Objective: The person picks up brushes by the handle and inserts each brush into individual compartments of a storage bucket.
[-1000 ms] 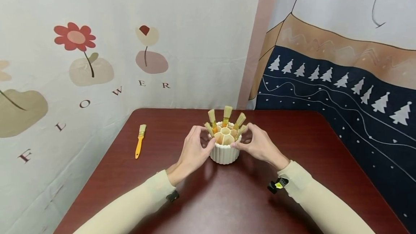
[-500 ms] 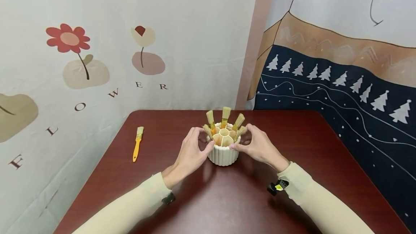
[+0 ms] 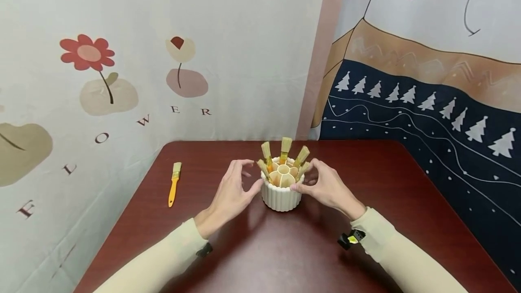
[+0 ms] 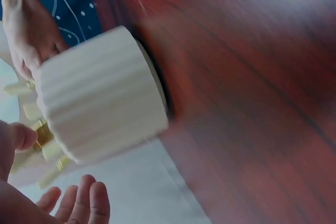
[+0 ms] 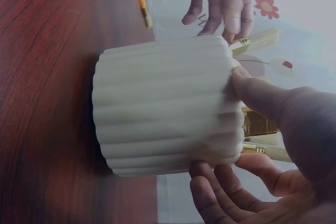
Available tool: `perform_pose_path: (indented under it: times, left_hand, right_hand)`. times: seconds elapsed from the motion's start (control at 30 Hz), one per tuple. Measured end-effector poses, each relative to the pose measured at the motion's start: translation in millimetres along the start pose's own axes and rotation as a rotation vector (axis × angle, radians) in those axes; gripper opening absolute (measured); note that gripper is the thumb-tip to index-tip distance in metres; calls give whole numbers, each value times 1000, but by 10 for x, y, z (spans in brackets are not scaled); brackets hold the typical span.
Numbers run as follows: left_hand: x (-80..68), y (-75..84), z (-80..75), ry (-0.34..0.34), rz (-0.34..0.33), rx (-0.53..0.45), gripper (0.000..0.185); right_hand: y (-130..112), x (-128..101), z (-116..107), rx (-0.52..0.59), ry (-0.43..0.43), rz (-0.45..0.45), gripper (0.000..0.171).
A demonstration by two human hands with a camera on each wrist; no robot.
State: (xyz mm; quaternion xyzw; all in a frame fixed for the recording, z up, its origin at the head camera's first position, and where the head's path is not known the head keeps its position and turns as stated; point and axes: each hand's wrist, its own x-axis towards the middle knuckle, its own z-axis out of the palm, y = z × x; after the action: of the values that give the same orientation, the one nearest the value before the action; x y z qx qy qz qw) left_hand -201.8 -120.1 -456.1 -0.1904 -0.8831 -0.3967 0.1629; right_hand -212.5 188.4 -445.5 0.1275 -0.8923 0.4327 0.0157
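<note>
A cream ribbed holder (image 3: 281,199) with petal-shaped compartments stands upright on the table. Several paintbrushes (image 3: 286,147) lean in it, bristles up, mostly along its back and sides. My right hand (image 3: 331,189) grips the holder's right side, its thumb (image 5: 257,90) on the rim and its fingers curled against the wall in the right wrist view. Just left of the holder is my left hand (image 3: 229,193), its fingers spread and a gap between them and the wall in the left wrist view. Brush handles are mostly hidden inside.
One more paintbrush (image 3: 174,184) with a yellow handle lies on the left of the dark red table (image 3: 281,248). Behind the table hang a pale flower-printed cloth (image 3: 252,58) and a navy cloth with white trees (image 3: 407,125).
My left hand has let go of the holder and drawn back to the left, its fingers opening. The right hand keeps its grip and the holder has hardly moved.
</note>
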Motion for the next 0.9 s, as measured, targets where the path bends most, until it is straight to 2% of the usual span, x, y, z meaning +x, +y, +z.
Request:
perform_pose_path:
  times: [0.17,0.37,0.5,0.67,0.9]
  left_hand:
    - [-31,-224,-148,-45,-65,144,68]
    - [-17,-604,-418,-52,-122,312,75]
    - [-18,-826,-595,-79,-204,368,76]
    - [-24,-1018,-756,-116,-279,431,76]
    - [-22,-1262,-955,-149,-352,440,78]
  right_hand:
    - [16,-10,21,0,-5,4,55]
    - [-10,-7,2,-10,-5,7,56]
    - [-9,-4,0,-20,-6,2,56]
    - [-9,-12,12,-23,-9,-1,56]
    - [-38,-16,9,-22,-3,11,56]
